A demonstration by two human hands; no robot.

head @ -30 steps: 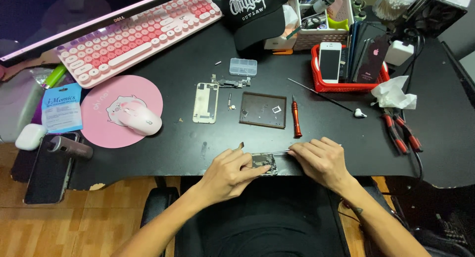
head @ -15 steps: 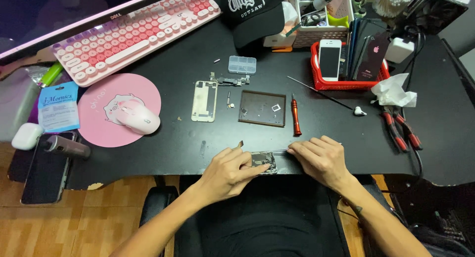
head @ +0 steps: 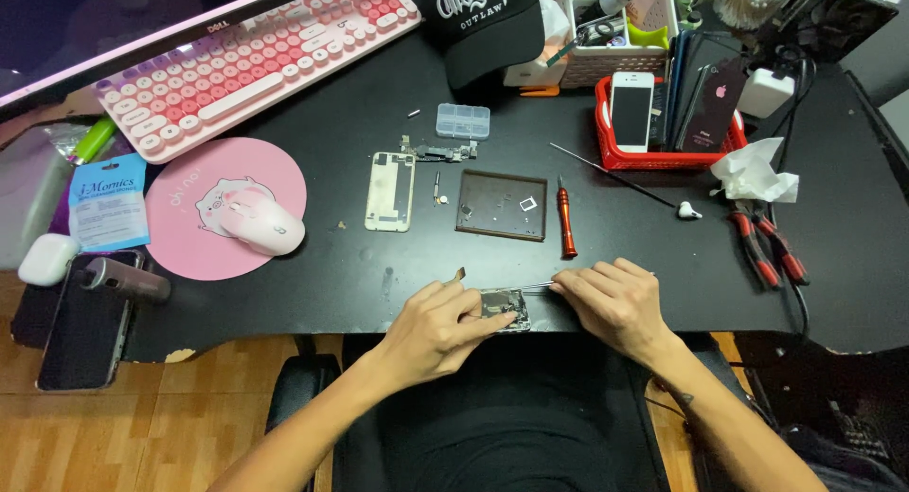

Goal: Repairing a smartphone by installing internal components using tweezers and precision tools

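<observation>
Both my hands sit at the near edge of the black desk (head: 663, 132): my left hand (head: 437, 323) pinches the small opened phone body (head: 504, 307) to steady it, and my right hand (head: 611, 298) holds thin metal tweezers (head: 535, 286) with the tip laid against that same piece. The phone body lies flat right at the desk edge, between my two hands, its insides bare. Judging by what is already off, I am well into stripping it: a pale back plate (head: 390, 178) lies further up the desk, a cable part (head: 437, 152) beside it, and a brown magnetic mat (head: 502, 205) holds a few tiny pieces. More still sits inside the body. A red-handled screwdriver (head: 565, 218) lies just right of the mat, and a clear parts box (head: 462, 121) above it.
</observation>
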